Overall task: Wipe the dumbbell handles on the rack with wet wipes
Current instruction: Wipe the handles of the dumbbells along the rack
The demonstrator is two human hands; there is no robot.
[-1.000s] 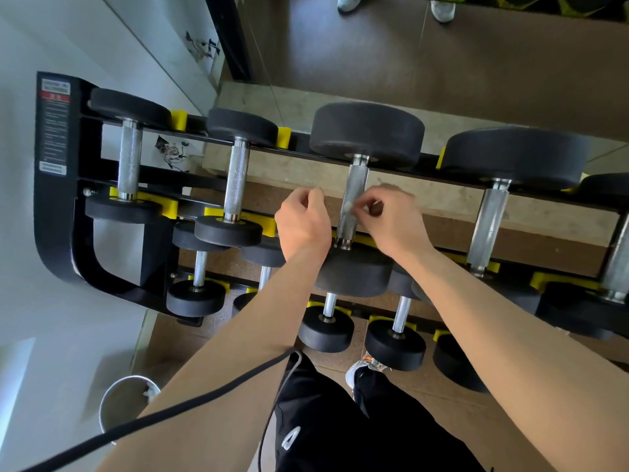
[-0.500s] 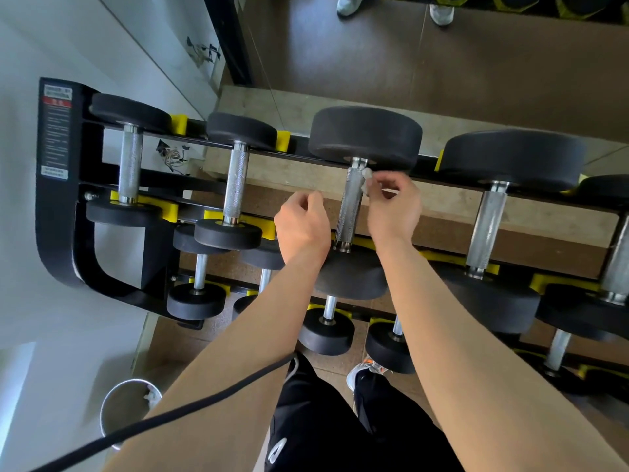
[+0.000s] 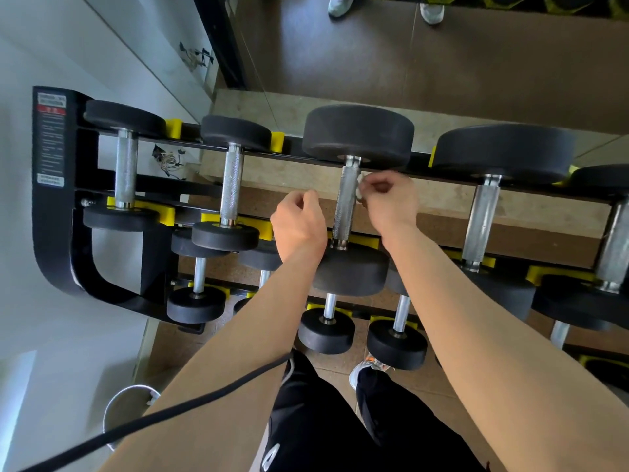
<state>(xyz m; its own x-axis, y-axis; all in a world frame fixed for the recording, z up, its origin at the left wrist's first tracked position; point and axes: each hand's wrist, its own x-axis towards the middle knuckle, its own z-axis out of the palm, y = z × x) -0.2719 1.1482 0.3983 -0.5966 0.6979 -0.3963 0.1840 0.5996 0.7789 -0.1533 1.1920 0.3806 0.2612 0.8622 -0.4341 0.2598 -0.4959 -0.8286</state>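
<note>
A black rack with yellow cradles carries several black dumbbells with knurled steel handles. The third dumbbell's handle on the top tier runs between my two hands. My right hand pinches a small white wet wipe against the right side of that handle, near its far end. My left hand hovers just left of the handle with fingers curled, holding nothing that I can see. Smaller dumbbells sit on the lower tiers.
A white wall is at the left, with a round metal bin on the floor beside it. A black cable crosses my left forearm. My legs and a shoe stand close below the rack. A mirror behind shows someone's shoes.
My right hand slid with the wipe from the near part of the handle up to its far end and stays there. My left hand barely moved.
</note>
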